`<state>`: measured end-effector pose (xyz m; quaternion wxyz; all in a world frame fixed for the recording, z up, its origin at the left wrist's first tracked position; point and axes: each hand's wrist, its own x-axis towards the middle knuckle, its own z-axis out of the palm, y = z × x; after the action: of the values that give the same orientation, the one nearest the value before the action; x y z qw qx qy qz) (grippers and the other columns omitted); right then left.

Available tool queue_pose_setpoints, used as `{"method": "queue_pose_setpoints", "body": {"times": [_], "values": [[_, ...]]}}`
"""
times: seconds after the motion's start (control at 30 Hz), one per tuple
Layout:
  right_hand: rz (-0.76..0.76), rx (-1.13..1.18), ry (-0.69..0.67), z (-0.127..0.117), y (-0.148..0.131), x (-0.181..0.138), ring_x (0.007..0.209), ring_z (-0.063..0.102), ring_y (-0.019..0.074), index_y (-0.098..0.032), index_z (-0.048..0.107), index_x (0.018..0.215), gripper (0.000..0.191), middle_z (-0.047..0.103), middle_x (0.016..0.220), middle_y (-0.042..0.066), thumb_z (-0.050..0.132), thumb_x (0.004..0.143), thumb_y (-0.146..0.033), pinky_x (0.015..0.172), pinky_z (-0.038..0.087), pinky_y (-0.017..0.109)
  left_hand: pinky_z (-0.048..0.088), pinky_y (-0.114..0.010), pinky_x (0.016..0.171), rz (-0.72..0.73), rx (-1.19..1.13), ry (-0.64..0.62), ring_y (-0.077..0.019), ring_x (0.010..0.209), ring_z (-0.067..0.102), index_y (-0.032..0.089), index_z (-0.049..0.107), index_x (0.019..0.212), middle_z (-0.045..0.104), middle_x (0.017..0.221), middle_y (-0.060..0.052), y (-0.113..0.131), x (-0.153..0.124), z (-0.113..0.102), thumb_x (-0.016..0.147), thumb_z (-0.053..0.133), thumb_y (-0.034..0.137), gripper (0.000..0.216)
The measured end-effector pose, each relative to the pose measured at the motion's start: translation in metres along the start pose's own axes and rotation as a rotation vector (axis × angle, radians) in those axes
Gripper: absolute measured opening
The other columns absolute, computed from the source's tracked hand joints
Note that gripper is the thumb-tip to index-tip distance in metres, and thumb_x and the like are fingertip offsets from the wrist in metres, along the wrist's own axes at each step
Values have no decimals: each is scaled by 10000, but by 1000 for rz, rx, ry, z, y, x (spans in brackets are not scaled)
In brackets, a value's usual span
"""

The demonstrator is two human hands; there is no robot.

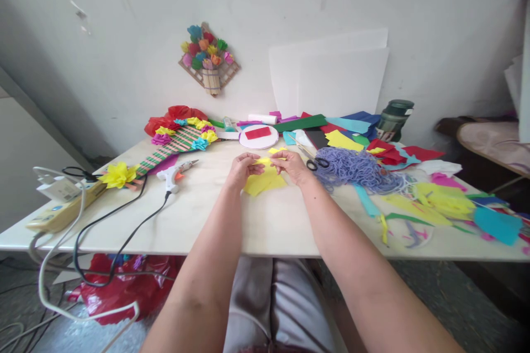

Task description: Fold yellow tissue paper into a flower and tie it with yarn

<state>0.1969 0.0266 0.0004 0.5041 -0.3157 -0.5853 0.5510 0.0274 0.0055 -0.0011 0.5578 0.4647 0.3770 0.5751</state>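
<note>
Both my hands meet over the middle of the table, pinching a small piece of yellow crepe paper [265,161] between them. My left hand [244,170] has its fingers closed on the paper's left end. On the other end, the fingers of my right hand [291,166] are closed too. Beneath them a larger yellow sheet [265,182] lies flat on the table. Just right of my right hand are black-handled scissors [317,164] beside a heap of purple yarn [358,168].
A glue gun [174,175] with its cord lies left, near a power strip [66,209] and a flower-decorated striped piece [169,146]. Behind is a white disc with a red paper strip [257,133]. Colored paper scraps [447,201] and a dark green jar [395,120] are on the right.
</note>
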Motion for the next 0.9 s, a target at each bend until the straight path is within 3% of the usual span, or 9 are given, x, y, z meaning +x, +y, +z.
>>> {"method": "queue_pose_setpoints", "body": {"times": [0.17,0.27,0.4,0.57,0.73,0.9], "values": [[-9,-20,31,0,2,1,438,501,76,-145,597,746,277,574,532,-24,711,539,-288,422,399,200,369,-196,396,65,-4,128,-105,367,505,125,548,762,565,448,-7,-1,4,-2,597,547,229,195],[-25,-9,45,1,2,1,473,528,90,-148,595,750,285,582,558,-20,714,533,-290,425,395,201,388,-195,416,21,-74,176,-106,393,523,117,553,797,558,446,-9,0,5,-2,659,574,356,276],[-64,29,79,3,1,1,557,575,119,-150,592,752,291,560,551,-26,717,531,-294,426,381,187,443,-206,471,-85,-136,68,-111,459,568,108,555,815,616,552,-50,2,3,3,693,574,495,407],[-97,20,109,11,1,0,511,544,108,-152,599,803,318,528,504,-43,703,547,-307,409,355,187,464,-207,507,-70,-75,-54,-102,486,577,79,573,729,641,620,-76,-1,-1,6,677,640,420,352],[-78,-10,80,14,1,-1,426,464,69,-151,605,821,327,577,556,-25,699,561,-325,404,360,196,450,-194,494,-10,-29,-31,-88,476,564,68,594,701,643,619,-75,-4,1,2,656,673,325,273],[71,75,20,9,-1,-3,375,443,65,-133,592,794,343,610,557,28,599,678,-456,368,373,196,442,-201,470,-1,12,3,-101,464,562,78,581,689,641,604,-84,-5,3,0,650,672,344,284]]}}
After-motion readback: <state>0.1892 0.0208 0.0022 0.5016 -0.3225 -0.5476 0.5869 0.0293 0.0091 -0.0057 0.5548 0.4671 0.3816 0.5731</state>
